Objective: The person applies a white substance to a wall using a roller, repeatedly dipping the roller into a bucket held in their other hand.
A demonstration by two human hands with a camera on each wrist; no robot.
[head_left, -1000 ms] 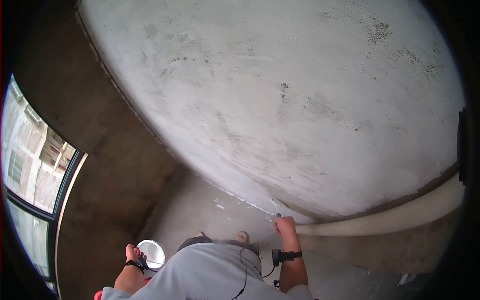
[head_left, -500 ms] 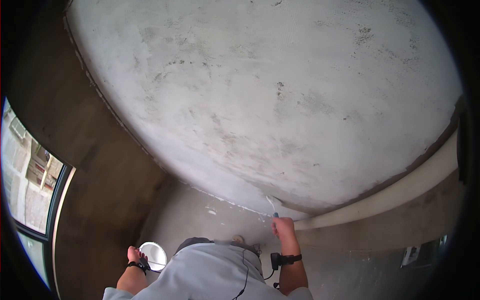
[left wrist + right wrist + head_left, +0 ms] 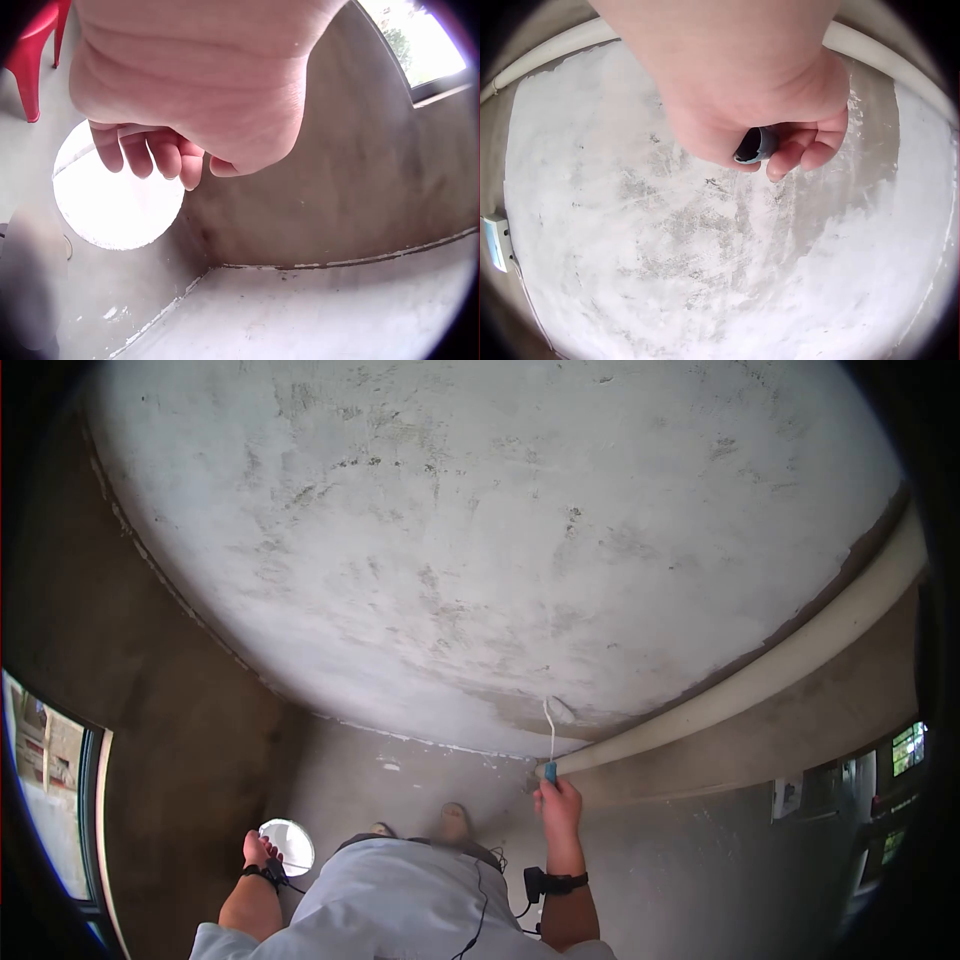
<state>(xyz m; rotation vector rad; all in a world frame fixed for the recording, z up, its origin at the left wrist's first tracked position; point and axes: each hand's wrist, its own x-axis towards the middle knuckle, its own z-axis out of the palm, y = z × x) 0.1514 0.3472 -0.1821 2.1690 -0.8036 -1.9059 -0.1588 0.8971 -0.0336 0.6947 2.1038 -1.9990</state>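
My right hand point(image 3: 560, 805) grips the blue handle point(image 3: 550, 771) of a paint roller. A thin white rod runs up from it to the white roller head point(image 3: 562, 710), which lies against the wall point(image 3: 400, 610) low down, near its bottom edge. In the right wrist view the fingers curl round the dark end of the handle point(image 3: 763, 144); the roller head is hidden. At lower left, my left hand point(image 3: 258, 850) is beside a round white bucket point(image 3: 290, 847). The left wrist view shows its fingers point(image 3: 166, 154) curled round a pale handle above the bucket point(image 3: 120, 202).
A thick pale pipe point(image 3: 740, 690) runs along the wall's right edge. A brown wall point(image 3: 180, 760) with a window point(image 3: 50, 780) stands at left. Both feet are on the grey floor point(image 3: 660, 860). Red stool legs point(image 3: 28, 82) show in the left wrist view.
The head view has shifted, with the wall and pipe turned in the picture. The roller head shows more fully, farther up the picture. The bucket has kept beside my left hand.
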